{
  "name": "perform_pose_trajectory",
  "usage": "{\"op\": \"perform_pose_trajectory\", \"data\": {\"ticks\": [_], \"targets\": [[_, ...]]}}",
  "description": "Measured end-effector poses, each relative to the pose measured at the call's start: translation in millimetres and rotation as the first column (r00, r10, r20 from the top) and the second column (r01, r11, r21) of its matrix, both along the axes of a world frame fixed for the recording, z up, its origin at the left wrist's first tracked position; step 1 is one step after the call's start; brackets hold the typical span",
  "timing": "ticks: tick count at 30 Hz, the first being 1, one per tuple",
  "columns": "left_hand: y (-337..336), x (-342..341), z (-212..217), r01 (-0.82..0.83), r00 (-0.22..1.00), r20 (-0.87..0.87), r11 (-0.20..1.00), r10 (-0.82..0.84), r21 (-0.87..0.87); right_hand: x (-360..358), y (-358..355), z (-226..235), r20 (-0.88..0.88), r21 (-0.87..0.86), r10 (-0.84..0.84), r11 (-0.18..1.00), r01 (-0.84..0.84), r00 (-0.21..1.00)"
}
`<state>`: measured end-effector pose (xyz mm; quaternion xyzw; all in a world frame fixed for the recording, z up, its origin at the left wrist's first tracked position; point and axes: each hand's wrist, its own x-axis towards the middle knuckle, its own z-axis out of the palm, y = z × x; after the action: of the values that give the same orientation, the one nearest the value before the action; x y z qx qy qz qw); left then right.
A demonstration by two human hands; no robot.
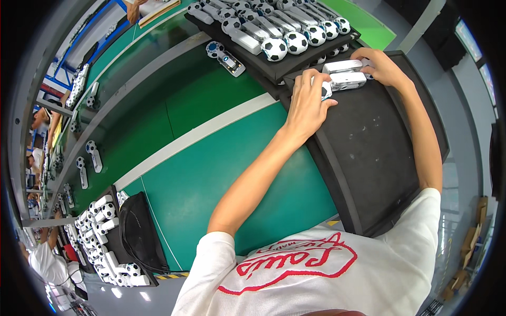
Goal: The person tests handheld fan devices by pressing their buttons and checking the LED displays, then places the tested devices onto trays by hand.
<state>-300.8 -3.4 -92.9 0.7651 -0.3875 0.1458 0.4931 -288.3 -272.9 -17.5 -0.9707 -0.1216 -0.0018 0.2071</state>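
Left hand [309,100] and right hand [383,68], half-curled, hold devices [348,80].

Black bag-looking thing [141,229] at the left end of the teal table [192,184], plus a co-worker [46,262] in white way off left.

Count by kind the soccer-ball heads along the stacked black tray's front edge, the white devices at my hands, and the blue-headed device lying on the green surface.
Front-edge soccer-ball heads: 5
White devices: 2
Blue-headed device: 1
Total: 8
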Motion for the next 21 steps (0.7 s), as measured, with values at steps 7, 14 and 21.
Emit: {"op": "perform_pose_trajectory", "data": {"ticks": [7, 14, 21], "targets": [[3, -1, -4, -0.027, 1.000, 0.005, 0.999, 0.027, -0.024, -12, 11, 14, -0.092, 0.001, 0.052, 0.999, -0.052, 0.994], [9, 3, 0, -0.003, 1.000, -0.002, 0.999, 0.003, -0.041, -18, 17, 5, -0.053, -0.112, 0.003, 0.994, -0.009, 0.999], [18, 15, 0, 0.116, 0.993, -0.016, 0.992, -0.116, -0.040, -19, 26, 4, -0.054, -0.055, -0.044, 0.998, 0.041, 0.998]]}}
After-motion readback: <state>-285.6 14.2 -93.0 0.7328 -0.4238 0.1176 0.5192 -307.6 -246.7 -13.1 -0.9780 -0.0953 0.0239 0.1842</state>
